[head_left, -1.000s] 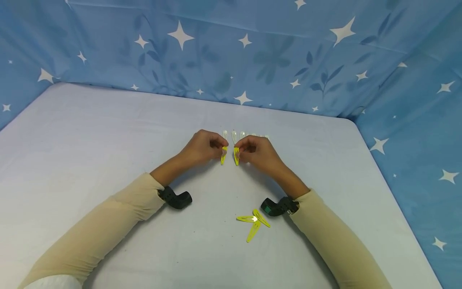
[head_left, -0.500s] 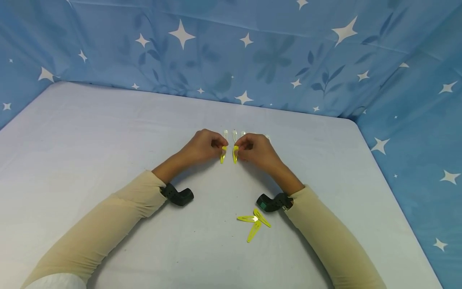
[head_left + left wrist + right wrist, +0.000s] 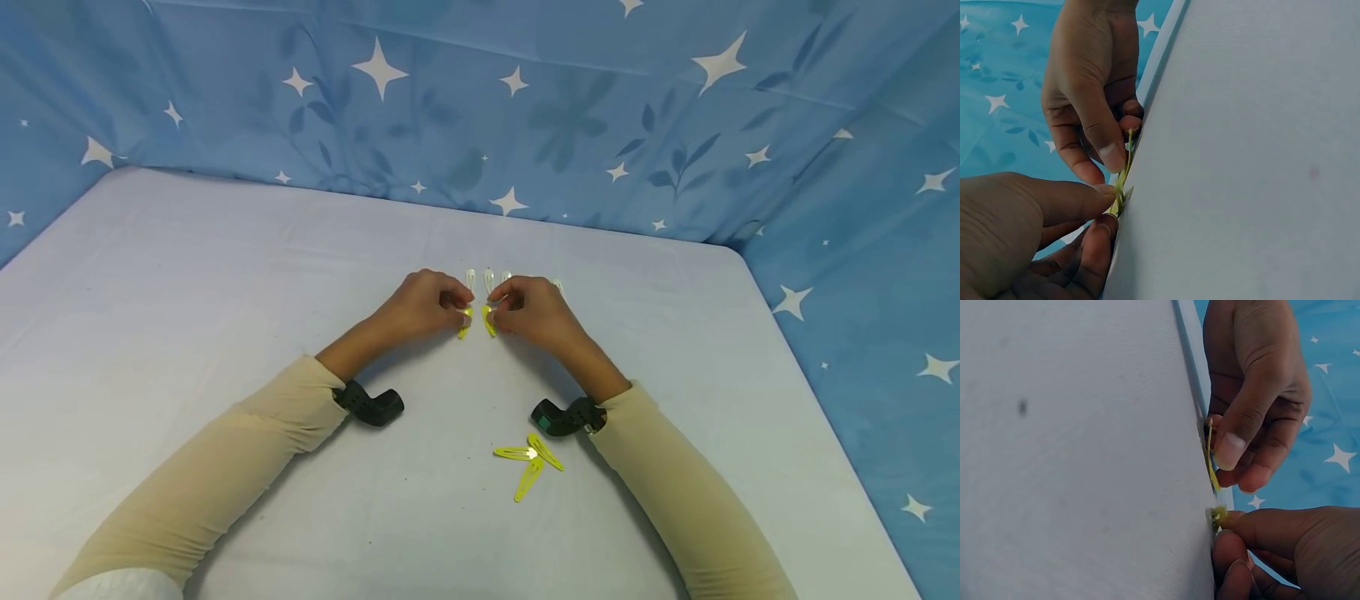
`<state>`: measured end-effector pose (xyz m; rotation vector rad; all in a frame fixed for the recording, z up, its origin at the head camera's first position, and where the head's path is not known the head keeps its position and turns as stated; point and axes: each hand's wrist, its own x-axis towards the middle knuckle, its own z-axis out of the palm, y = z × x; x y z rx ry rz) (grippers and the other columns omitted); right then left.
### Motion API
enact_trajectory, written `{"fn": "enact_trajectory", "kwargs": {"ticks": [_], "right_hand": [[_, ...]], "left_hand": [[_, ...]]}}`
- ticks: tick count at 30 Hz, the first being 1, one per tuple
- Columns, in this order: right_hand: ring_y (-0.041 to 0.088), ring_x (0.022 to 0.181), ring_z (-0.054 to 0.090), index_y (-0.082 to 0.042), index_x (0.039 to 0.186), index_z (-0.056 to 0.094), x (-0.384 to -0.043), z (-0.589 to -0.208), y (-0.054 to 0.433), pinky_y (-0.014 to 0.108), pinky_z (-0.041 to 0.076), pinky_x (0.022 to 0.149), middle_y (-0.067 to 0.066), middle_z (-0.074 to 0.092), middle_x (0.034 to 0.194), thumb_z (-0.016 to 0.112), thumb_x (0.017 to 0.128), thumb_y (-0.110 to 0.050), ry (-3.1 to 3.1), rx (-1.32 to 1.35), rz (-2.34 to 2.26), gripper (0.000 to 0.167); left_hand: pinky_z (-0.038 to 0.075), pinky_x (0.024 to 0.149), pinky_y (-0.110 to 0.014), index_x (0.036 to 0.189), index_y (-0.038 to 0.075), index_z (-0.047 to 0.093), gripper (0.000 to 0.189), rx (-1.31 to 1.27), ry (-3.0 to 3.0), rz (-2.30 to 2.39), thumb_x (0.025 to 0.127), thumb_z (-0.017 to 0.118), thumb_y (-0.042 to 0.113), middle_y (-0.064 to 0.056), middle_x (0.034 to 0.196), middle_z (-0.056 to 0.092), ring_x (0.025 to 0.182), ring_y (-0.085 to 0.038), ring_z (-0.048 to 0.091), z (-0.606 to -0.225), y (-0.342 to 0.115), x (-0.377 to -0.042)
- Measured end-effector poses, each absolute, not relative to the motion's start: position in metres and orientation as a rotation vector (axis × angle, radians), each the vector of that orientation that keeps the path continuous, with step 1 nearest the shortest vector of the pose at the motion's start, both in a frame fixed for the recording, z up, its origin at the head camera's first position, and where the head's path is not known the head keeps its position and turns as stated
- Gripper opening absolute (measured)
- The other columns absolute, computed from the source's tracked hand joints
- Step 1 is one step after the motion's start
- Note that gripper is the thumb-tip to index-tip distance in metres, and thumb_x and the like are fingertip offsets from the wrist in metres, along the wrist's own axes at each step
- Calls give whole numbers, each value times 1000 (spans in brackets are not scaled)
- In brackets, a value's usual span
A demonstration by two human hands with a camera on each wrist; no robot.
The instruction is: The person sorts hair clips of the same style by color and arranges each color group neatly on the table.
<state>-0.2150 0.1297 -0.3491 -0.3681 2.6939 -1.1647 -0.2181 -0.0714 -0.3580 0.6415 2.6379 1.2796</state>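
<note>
My left hand (image 3: 418, 308) pinches a yellow snap hair clip (image 3: 462, 332) between thumb and fingers. A short gap to its right, another yellow hair clip (image 3: 491, 327) sits in the fingertips of my right hand (image 3: 542, 313). Both clips are at the table surface, partly covered by fingers. In the left wrist view the lower hand (image 3: 1010, 219) is my left one, its thumb on a clip. The right wrist view shows my right thumb and finger on a blurred yellow clip (image 3: 1217, 516). Just beyond the hands runs a row of white hair clips (image 3: 489, 280), partly hidden by my right hand.
Three more yellow hair clips (image 3: 529, 477) lie fanned together on the white table (image 3: 337, 525), nearer to me, by the right wrist's black camera (image 3: 558, 417). A blue curtain with white stars (image 3: 450, 108) hangs behind the table and along its right side.
My right hand has shifted slightly left with its yellow clip, and that clip's lower end now slants to the right. The left hand stays nearly in place. The fanned clips have not moved.
</note>
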Motion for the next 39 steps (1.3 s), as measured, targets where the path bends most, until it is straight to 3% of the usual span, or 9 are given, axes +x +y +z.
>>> {"fn": "enact_trajectory", "kwargs": {"ticks": [6,13,20,39], "right_hand": [[19,67,61,-4,109,67,-215,-349,131,30,46,60,8,66,82,69,86,-6,2684,-375,-1183,23],[19,71,62,-2,107,68,-214,-348,134,29,48,63,9,66,86,67,85,-4,2638,-402,-1220,22],[19,72,59,-1,104,70,-214,-349,136,28,47,64,10,64,86,66,84,-1,2613,-438,-1249,20],[20,68,61,1,103,69,-207,-344,137,29,47,59,11,67,85,61,89,-1,2567,-492,-1217,16]], "left_hand": [[48,75,-32,109,2,72,30,659,2609,1267,80,78,7,-7,106,64,80,-16,61,-358,-76,-217],[48,79,-31,121,-1,68,41,926,2469,1214,81,77,4,-7,124,58,89,-17,58,-362,-86,-220],[48,80,-32,122,-5,66,43,990,2470,1180,81,76,4,-12,118,56,91,-20,57,-363,-88,-221],[47,79,-31,123,-3,66,45,930,2522,1127,82,77,8,-10,111,56,89,-19,57,-360,-85,-218]]}}
